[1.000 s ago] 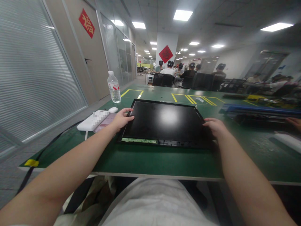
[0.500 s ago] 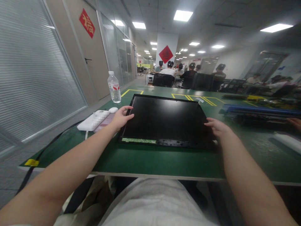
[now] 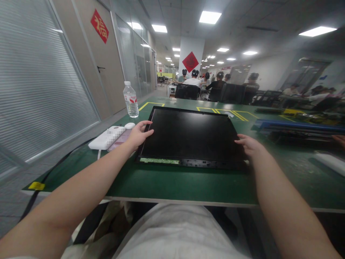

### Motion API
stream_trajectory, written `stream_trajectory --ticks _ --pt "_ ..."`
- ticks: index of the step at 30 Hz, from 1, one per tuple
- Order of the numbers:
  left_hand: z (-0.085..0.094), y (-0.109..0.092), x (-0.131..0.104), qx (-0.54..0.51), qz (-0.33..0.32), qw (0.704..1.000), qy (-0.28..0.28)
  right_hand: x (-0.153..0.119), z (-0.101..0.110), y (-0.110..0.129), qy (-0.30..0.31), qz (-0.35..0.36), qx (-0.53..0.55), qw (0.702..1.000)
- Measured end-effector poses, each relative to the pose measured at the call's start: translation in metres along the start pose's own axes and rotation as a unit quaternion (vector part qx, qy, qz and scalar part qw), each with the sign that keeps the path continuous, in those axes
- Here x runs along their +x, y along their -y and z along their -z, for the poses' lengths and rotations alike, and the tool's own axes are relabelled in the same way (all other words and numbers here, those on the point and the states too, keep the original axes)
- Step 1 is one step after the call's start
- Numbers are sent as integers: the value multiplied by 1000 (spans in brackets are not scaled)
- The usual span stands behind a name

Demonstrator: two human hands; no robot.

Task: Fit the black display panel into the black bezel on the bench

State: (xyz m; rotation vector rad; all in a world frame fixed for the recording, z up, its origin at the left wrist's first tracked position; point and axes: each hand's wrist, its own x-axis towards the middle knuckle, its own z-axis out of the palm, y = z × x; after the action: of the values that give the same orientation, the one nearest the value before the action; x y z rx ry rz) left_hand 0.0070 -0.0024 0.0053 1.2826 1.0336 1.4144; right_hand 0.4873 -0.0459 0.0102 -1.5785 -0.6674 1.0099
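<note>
A black display panel [image 3: 191, 135] sits in front of me over the green table, and a strip of green circuit board [image 3: 159, 161] shows along its near left edge. My left hand [image 3: 140, 135] is closed on the panel's left edge, thumb and index finger over the front face. On the opposite side my right hand [image 3: 250, 144] grips the right edge, its thumb and fingertips at the rim. The undersides of both grips are hidden behind the panel.
Left of the panel lie a white power bank [image 3: 104, 138], a phone [image 3: 118, 141] and a small white case [image 3: 130, 126]. A water bottle [image 3: 131, 100] stands behind them. Blue-edged panels [image 3: 296, 126] and another person's hand [image 3: 340, 139] are at the right.
The panel's far edge has risen very slightly. Both hands keep their grip on its sides, almost unmoved.
</note>
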Motion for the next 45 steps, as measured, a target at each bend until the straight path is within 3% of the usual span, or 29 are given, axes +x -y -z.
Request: stream_trajectory --ticks 21,27,45 --pt "2 3 2 25 17 999 -14 12 3 -5 -18 11 -19 1000" --pt "2 4 2 21 16 1000 -16 16 4 -8 -20 55 -23 998" --pt "1 2 2 -12 23 999 -25 3 -2 -2 -32 12 -5 999"
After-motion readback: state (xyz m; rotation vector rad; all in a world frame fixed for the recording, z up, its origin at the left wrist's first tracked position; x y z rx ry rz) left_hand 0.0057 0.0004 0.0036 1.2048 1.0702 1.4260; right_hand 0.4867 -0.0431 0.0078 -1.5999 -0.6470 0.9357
